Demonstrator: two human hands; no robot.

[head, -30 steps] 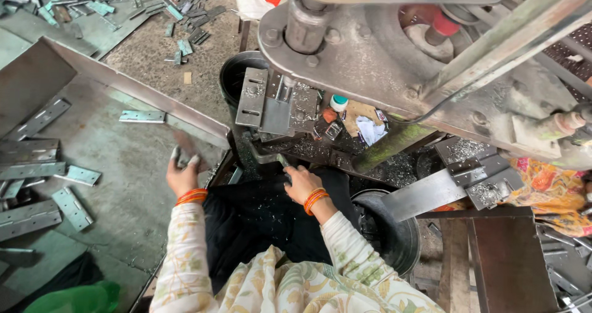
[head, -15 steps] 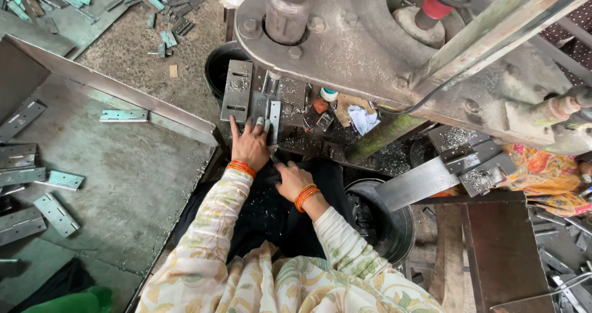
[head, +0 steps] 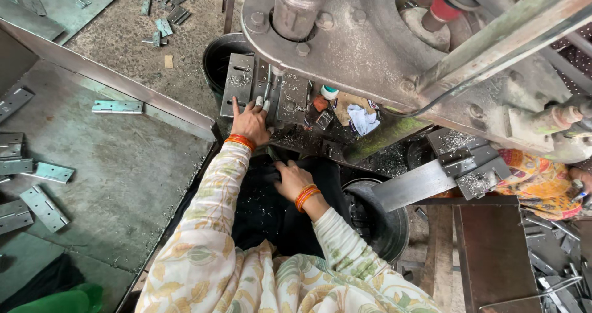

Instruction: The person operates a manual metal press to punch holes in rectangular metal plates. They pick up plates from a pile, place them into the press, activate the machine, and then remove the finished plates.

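My left hand [head: 250, 120] reaches up to the grey die plates [head: 237, 82] under the punch post [head: 295, 8] of a heavy press [head: 382, 54]. Its fingers lie spread and flat, with the fingertips touching a narrow metal piece [head: 266, 97] in the slot between the plates. My right hand [head: 290, 178] rests lower, on the dark cloth over my lap, with its fingers curled at a small dark object [head: 274, 155] by the press bed's edge. Whether it grips that object is unclear. Both wrists carry orange bangles.
A grey sheet-metal tray [head: 123, 165] on my left holds several flat hinge blanks [head: 42, 207]. More blanks lie on the ground [head: 157, 26] beyond it. A black tub [head: 385, 226] sits at my right, with a steel bar [head: 413, 186] across it. Metal chips and a white rag [head: 361, 119] cover the press bed.
My left hand has gone from the tray's edge up and right to the die plates, where it now lies flat. My right hand has drawn back slightly toward my lap.
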